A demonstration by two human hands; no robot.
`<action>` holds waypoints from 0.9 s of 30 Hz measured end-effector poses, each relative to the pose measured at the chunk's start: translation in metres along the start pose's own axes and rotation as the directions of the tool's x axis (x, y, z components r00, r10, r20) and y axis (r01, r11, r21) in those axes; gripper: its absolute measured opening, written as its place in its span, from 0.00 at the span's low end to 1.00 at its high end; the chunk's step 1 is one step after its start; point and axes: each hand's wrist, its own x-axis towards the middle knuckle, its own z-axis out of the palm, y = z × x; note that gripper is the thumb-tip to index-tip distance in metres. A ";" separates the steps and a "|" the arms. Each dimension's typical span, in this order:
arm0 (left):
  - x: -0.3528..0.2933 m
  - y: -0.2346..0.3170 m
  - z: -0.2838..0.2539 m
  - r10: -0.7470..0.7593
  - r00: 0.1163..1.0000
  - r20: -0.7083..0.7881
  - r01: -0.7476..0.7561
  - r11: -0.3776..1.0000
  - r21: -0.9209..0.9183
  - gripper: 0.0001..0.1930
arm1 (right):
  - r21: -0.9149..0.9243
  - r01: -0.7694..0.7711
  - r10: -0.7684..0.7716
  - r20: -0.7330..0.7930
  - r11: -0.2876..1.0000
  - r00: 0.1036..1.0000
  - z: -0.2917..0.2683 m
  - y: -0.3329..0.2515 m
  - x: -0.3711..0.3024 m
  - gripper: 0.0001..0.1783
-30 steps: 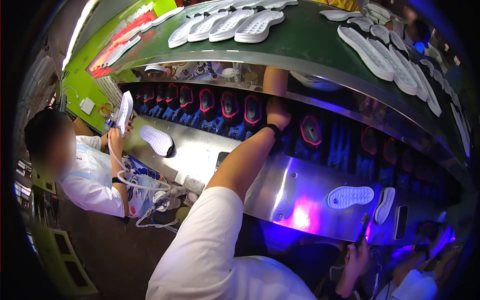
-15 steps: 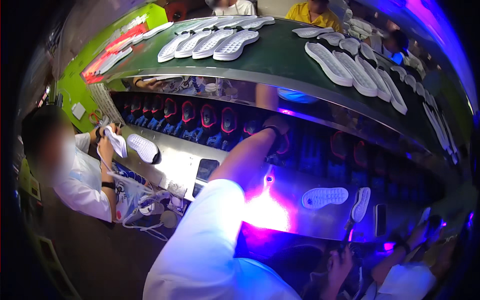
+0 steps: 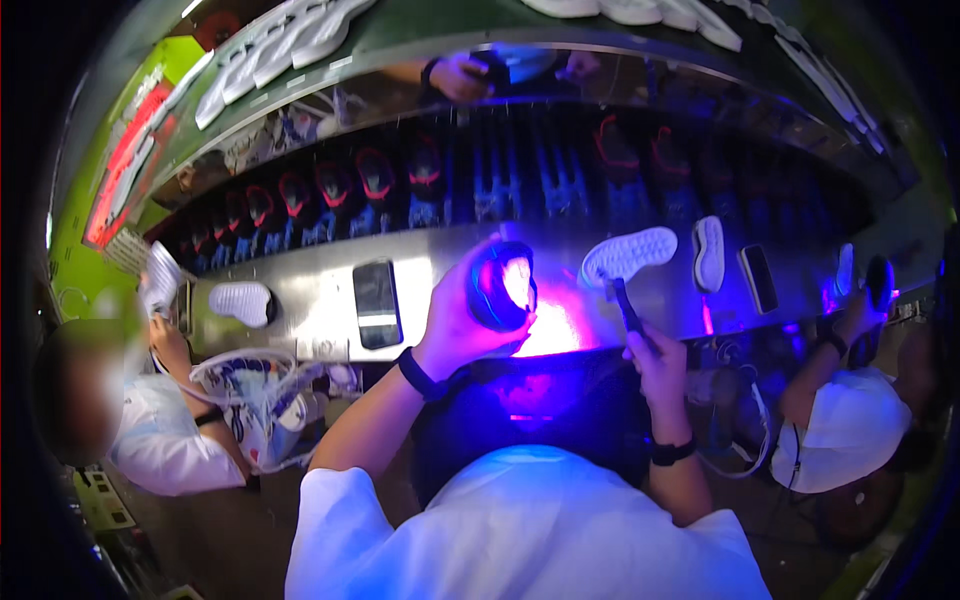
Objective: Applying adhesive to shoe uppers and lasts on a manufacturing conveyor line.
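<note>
My left hand (image 3: 452, 318) is closed around a dark shoe upper (image 3: 488, 295), held above the metal bench in bright pink-violet light. Its opening is turned partly toward me. In my right hand (image 3: 660, 378) is a dark-handled brush (image 3: 630, 308), its head at the near-left end of a white shoe sole (image 3: 640, 250). Whether the bristles touch the sole, I cannot tell. Another white sole (image 3: 708, 255) lies just to the right, tilted on its side. Beyond the bench stands a row of dark shoe uppers with red edges (image 3: 374, 175) on blue supports.
Phones lie on the bench, one to the left (image 3: 377, 305) and one to the right (image 3: 758, 278). At far left rests another sole (image 3: 240, 302). Co-workers sit on both sides, each handling shoe parts. Behind the rack runs a green belt (image 3: 440, 30) carrying white soles.
My left hand has come back from the rack with a dark shoe upper. My right hand has brought the brush up to the left-hand sole. The view has tilted down.
</note>
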 end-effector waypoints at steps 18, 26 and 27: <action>-0.150 -0.014 0.020 0.312 0.924 0.221 -0.377 0.841 0.388 0.29 | -0.122 -0.082 0.115 0.294 0.989 0.949 0.046 0.029 -0.016 0.20; -0.143 -0.014 0.012 0.331 0.886 0.325 -0.447 0.797 0.405 0.31 | -0.115 -0.087 0.119 0.314 0.990 0.942 0.039 0.034 -0.047 0.23; -0.142 -0.014 0.011 0.330 0.885 0.330 -0.448 0.798 0.404 0.31 | -0.113 -0.091 0.122 0.312 0.989 0.942 0.033 0.033 -0.052 0.23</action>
